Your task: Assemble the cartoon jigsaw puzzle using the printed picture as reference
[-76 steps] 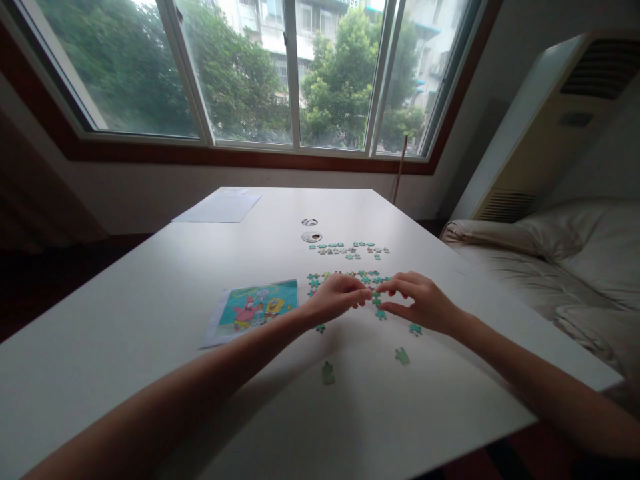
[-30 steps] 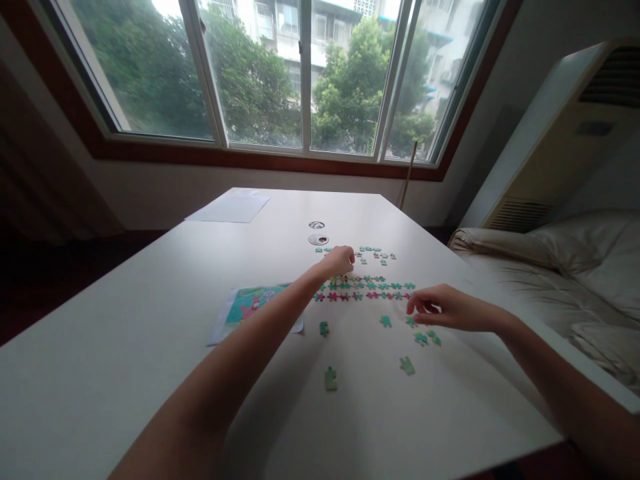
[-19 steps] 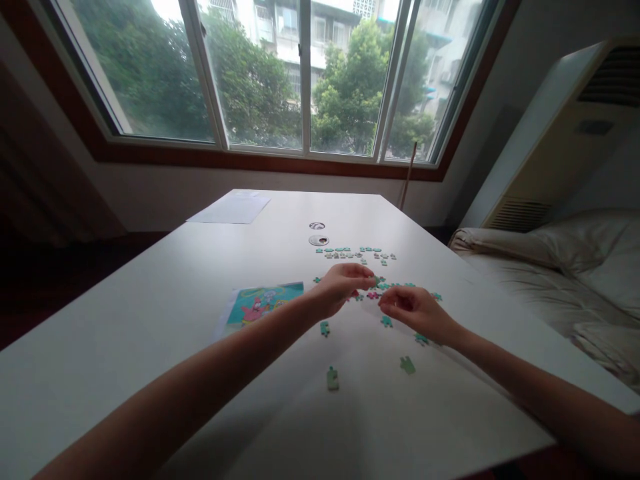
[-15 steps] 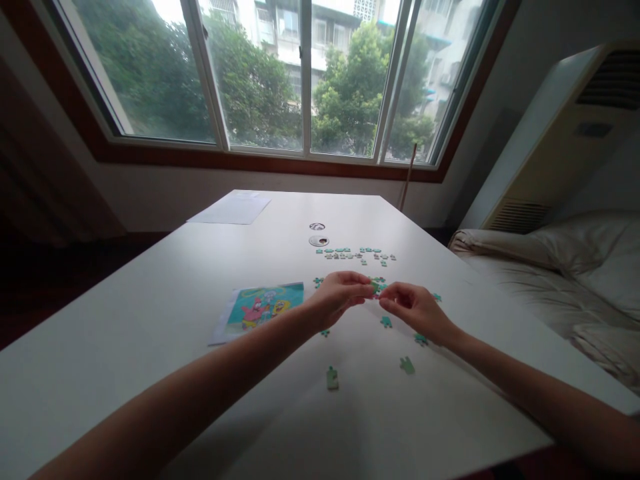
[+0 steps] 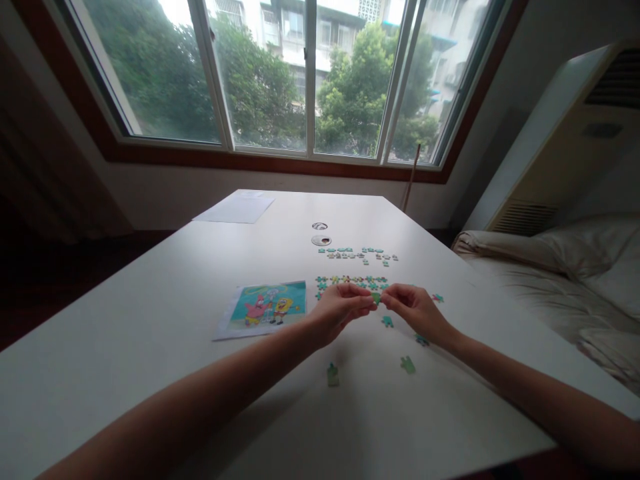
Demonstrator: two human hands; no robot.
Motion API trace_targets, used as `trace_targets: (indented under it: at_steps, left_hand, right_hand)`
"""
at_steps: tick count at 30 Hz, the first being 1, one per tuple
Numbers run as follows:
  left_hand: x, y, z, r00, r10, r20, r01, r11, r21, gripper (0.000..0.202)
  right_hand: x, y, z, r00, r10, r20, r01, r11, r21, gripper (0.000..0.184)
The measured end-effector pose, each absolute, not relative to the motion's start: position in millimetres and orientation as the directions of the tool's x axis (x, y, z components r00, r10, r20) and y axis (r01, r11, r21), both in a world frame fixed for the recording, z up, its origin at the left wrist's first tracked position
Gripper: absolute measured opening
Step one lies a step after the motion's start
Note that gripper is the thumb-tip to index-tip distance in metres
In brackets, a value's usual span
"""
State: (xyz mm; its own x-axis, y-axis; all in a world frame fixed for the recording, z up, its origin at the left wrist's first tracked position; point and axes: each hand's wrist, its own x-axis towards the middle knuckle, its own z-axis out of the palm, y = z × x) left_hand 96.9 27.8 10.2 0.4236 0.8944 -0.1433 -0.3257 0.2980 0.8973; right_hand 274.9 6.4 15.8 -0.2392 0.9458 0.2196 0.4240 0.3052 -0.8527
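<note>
My left hand (image 5: 341, 311) and my right hand (image 5: 413, 309) meet above the white table (image 5: 150, 320), fingertips pinched together on a small green puzzle piece (image 5: 377, 298) between them. Just behind the hands lies a joined row of puzzle pieces (image 5: 350, 281). Loose green pieces lie nearer me: one (image 5: 332, 375) below my left hand, one (image 5: 408, 364) below my right, another (image 5: 387, 322) between them. A cartoon reference picture (image 5: 264, 307) lies left of my left hand.
More loose pieces (image 5: 357, 255) sit farther back, past them two small round lids (image 5: 321, 239). A white sheet of paper (image 5: 235, 207) lies at the far left corner. A bed with pillows (image 5: 560, 267) and an air-conditioning unit (image 5: 565, 140) stand right of the table. Windows span the far wall.
My left hand reached to the far pieces, then drew back. My right hand came in from the right, and both hands now pinch one piece together.
</note>
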Motion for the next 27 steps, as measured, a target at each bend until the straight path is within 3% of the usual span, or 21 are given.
trace_targets:
  at_steps: [9,15,19,23,27]
  left_hand:
    - [91.0,31.8,16.8,0.361,0.920,-0.155,-0.294,0.270,0.917,0.022]
    - [86.2,40.7,18.0,0.324,0.939,-0.117,-0.137,0.169,0.976,0.018]
    - [84.4,57.0,20.8,0.350,0.936,-0.044,0.083,0.015,0.996,0.013]
    - [88.5,88.5,27.4,0.396,0.917,0.045,0.375,-0.206,0.904,0.011]
    - [104.4,115.2,30.4,0.462,0.880,0.108,0.607,-0.402,0.685,0.014]
  right_hand:
    - [281.1,9.6,24.0,-0.137,0.943,0.302,0.448,0.331,-0.830,0.037]
    - [287.6,11.3,29.9,-0.134,0.938,0.320,0.475,0.344,-0.810,0.037]
    - [310.5,8.6,55.3,-0.218,0.919,0.328,0.668,0.386,-0.636,0.036]
    - [349.9,6.1,80.8,-0.420,0.907,-0.013,0.826,0.377,-0.420,0.040]
    - [381.8,10.0,76.2,-0.449,0.837,-0.312,0.866,0.322,-0.383,0.043]
